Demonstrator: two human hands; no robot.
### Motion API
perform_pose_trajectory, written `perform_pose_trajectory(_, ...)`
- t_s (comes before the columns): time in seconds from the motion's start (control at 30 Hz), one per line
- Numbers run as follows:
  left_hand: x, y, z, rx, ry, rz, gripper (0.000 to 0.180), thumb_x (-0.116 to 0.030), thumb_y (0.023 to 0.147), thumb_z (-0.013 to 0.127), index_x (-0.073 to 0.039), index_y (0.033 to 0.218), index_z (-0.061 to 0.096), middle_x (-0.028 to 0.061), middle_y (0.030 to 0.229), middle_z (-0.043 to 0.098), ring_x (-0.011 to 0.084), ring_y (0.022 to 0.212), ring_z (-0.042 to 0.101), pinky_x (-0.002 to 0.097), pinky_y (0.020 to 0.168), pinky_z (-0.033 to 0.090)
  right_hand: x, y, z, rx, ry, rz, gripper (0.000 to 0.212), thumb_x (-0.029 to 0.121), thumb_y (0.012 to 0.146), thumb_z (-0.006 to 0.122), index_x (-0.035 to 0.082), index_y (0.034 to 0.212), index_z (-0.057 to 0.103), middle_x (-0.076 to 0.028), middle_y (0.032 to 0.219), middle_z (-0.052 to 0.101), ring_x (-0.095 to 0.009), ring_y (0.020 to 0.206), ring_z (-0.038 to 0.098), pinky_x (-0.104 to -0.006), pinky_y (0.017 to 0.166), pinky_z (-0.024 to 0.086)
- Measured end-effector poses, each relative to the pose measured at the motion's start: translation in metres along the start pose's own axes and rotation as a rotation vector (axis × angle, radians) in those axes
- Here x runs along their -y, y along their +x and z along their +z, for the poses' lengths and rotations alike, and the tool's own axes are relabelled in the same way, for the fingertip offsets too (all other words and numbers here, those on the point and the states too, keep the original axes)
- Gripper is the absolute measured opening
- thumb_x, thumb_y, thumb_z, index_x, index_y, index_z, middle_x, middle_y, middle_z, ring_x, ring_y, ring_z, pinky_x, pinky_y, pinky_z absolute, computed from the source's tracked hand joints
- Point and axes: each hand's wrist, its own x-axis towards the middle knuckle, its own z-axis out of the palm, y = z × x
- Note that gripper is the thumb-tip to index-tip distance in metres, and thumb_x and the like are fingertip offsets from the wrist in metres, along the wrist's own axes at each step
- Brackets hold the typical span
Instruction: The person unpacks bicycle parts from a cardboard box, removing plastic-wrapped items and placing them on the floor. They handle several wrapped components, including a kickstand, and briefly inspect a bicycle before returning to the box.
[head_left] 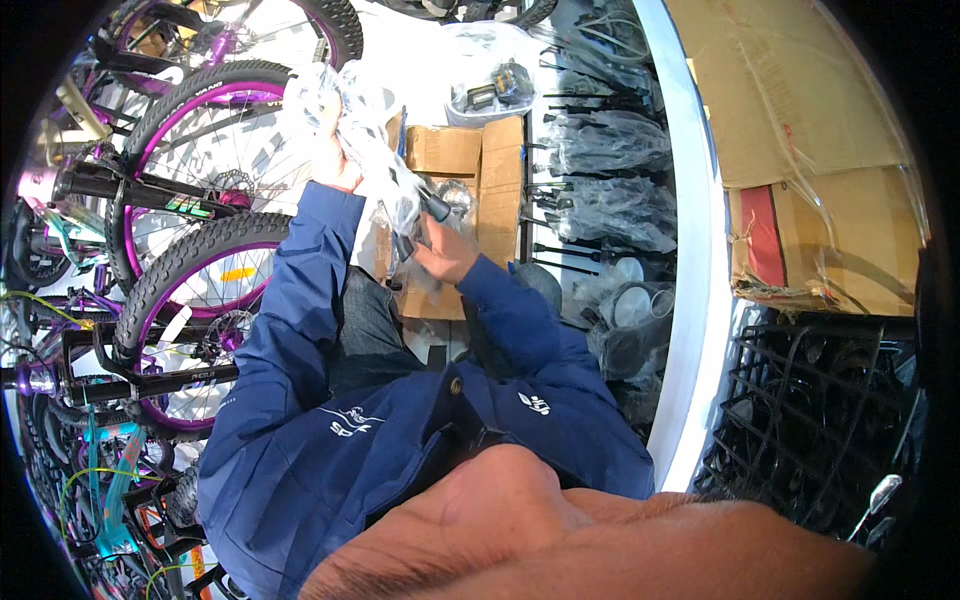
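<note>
A long part wrapped in crinkled clear plastic (385, 175) slants between my two hands, with dark tubular ends showing at its lower right; its exact kind is hidden by the wrap. My left hand (335, 155) is closed round the upper stretch of the plastic, in bright glare. Lower and to the right, the fingers of my right hand (447, 250) are bent round the black ends. Beneath both hands stands an opened cardboard box (500, 165) with its flaps up and some plastic-wrapped pieces inside.
Bicycles with purple rims and knobbly tires (150, 270) crowd the left. Several plastic-wrapped parts with black rods (610, 210) line the right, beside a white edge (690, 300). Beyond it are cardboard cartons (830, 230) and a black crate (770, 400). A plastic-lined tub (480, 115) stands ahead.
</note>
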Motion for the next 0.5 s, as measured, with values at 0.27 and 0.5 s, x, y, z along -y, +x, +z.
perform_pose_trajectory(0.27, 0.01, 0.019, -0.027, -0.229, 0.156, -0.041, 0.035, -0.011, 0.09, 0.074, -0.001, 0.122, 0.064, 0.0112, 0.11, 0.072, 0.026, 0.094, 0.071, 0.0395, 0.081, 0.059, 0.08, -0.066, -0.021, 0.01, -0.06, 0.309, 0.04, 0.035, 0.097, 0.06, 0.0, 0.116, 0.055, -0.029, 0.096, 0.065, -0.046, 0.091, 0.066, -0.0485, 0.077, 0.05)
perform_pose_trajectory(0.5, 0.037, 0.028, -0.031, -0.278, 0.263, -0.18, 0.038, -0.008, 0.087, 0.077, 0.001, 0.121, 0.064, 0.0121, 0.109, 0.072, 0.0267, 0.095, 0.072, 0.0411, 0.08, 0.06, 0.097, -0.1, -0.024, -0.02, -0.047, 0.41, 0.04, 0.036, 0.098, 0.059, -0.001, 0.113, 0.056, -0.028, 0.094, 0.065, -0.046, 0.088, 0.065, -0.0478, 0.077, 0.05)
